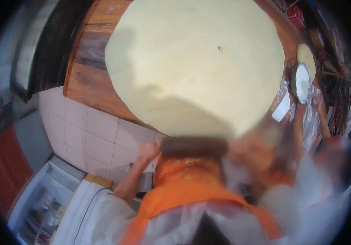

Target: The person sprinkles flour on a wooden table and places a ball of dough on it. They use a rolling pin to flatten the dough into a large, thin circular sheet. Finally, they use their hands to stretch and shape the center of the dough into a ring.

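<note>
A very large round sheet of pale dough [193,67] lies on the wooden table [92,79] before me. A thick dark rolling pin [193,147] is at the dough's near edge, just in front of my orange apron [187,190]. My left hand [150,150] grips the pin's left end. At its right end is my right hand [239,150], blurred, with the fingers around the handle. One small dark spot [220,48] shows on the dough's surface.
A bowl of white flour [303,82] and a smaller round of dough [306,56] are on the right, near a white scraper [282,107]. A co-worker [331,162] stands there, one hand [317,98] by the bowl. Tiled floor [99,131] shows at the left.
</note>
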`<state>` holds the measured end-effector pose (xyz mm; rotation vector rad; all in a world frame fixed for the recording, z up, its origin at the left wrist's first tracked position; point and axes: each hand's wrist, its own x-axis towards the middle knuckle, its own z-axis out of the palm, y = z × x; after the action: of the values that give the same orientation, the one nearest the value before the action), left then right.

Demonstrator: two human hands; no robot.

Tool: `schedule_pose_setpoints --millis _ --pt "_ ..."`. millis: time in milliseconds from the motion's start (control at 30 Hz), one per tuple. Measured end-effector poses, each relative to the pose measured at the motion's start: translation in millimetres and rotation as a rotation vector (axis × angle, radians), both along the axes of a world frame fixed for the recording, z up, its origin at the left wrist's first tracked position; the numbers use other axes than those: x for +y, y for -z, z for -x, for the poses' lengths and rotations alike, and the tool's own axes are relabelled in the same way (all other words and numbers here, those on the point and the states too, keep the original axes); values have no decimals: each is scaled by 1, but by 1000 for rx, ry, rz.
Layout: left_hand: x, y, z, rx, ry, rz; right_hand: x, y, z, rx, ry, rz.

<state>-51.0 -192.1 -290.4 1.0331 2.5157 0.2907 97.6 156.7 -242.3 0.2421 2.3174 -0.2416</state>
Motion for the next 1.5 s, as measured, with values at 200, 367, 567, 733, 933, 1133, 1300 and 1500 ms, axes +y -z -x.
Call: schedule_pose_setpoints --millis 200,367,567,733,933,1133,1300,1500 --pt "95 13 130 274 -394 -94 105 50 169 540 -199 -308" --pt "101 30 37 263 -356 8 120 71 118 632 -124 -159" --pt "78 21 -136 -82 -361 240 117 52 -12 628 -289 45" --pt "92 15 -205 -473 -377 458 116 37 -104 375 -244 67" --pt "122 -9 -190 -387 -296 338 149 32 -119 -58 -80 230" --pt "173 5 4 222 -459 217 194 29 100 571 -319 -149" --pt "187 43 37 346 -493 127 205 74 152 758 -170 -129" --pt "179 29 -116 -21 -513 218 208 57 28 637 -181 39"
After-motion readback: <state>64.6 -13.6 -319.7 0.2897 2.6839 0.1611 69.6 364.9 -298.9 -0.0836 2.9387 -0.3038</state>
